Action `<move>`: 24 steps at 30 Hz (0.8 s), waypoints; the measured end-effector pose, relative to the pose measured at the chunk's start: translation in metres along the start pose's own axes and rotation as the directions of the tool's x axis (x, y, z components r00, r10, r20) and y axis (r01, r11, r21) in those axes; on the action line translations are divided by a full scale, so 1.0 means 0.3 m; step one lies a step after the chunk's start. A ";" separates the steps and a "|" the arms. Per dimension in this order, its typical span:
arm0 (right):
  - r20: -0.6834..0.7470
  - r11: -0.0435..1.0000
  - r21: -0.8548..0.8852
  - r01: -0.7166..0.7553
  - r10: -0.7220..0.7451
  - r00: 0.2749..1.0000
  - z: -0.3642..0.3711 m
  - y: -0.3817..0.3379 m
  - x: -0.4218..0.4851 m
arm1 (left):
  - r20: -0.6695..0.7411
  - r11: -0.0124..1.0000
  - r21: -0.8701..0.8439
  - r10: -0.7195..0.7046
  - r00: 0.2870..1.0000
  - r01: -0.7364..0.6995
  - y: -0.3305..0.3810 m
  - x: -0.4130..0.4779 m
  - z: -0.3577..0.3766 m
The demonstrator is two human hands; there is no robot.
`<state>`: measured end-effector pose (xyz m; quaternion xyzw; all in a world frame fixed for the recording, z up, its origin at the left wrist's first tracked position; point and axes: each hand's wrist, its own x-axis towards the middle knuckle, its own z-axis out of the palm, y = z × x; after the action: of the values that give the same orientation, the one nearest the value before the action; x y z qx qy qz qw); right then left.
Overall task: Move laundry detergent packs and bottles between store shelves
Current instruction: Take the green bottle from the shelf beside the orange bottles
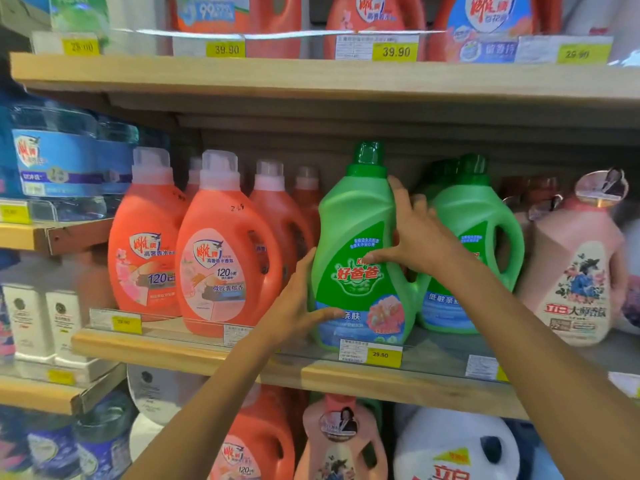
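A green laundry detergent bottle (356,237) with a green cap stands upright at the front of the middle wooden shelf (346,375). My left hand (298,303) presses its lower left side, fingers straight and thumb lying across the front label. My right hand (415,233) rests on the bottle's right side by the handle, fingers pointing up and thumb stretched over the label. A second green bottle (474,216) stands just behind and to the right.
Orange detergent bottles (221,258) fill the shelf to the left, and a pink bottle (575,271) stands at the right. The upper shelf (311,77) hangs close above the green cap. More orange, pink and white bottles sit on the shelf below (339,441).
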<state>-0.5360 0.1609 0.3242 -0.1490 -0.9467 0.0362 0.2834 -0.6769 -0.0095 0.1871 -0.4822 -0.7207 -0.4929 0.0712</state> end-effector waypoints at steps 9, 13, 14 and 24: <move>-0.057 0.999 -0.010 -0.047 0.046 0.997 0.006 -0.014 -0.015 | 0.073 0.993 -0.104 -0.041 0.996 0.048 0.010 0.014 -0.005; -0.050 0.998 -0.038 -0.043 0.041 0.998 0.006 -0.008 -0.015 | 0.078 0.990 -0.130 -0.039 0.996 0.049 0.011 0.018 0.001; -0.049 0.998 -0.042 -0.040 0.038 0.998 0.006 -0.007 -0.014 | 0.079 0.990 -0.135 -0.037 0.996 0.047 0.013 0.020 0.000; -0.046 0.998 -0.038 -0.054 0.053 0.998 -0.028 0.069 -0.044 | 0.074 0.986 -0.158 -0.033 0.997 0.044 0.040 0.054 0.083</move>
<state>-0.5156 0.1766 0.3211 -0.1805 -0.9363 0.0220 0.3005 -0.6670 0.0205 0.1917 -0.4895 -0.6904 -0.5326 -0.0029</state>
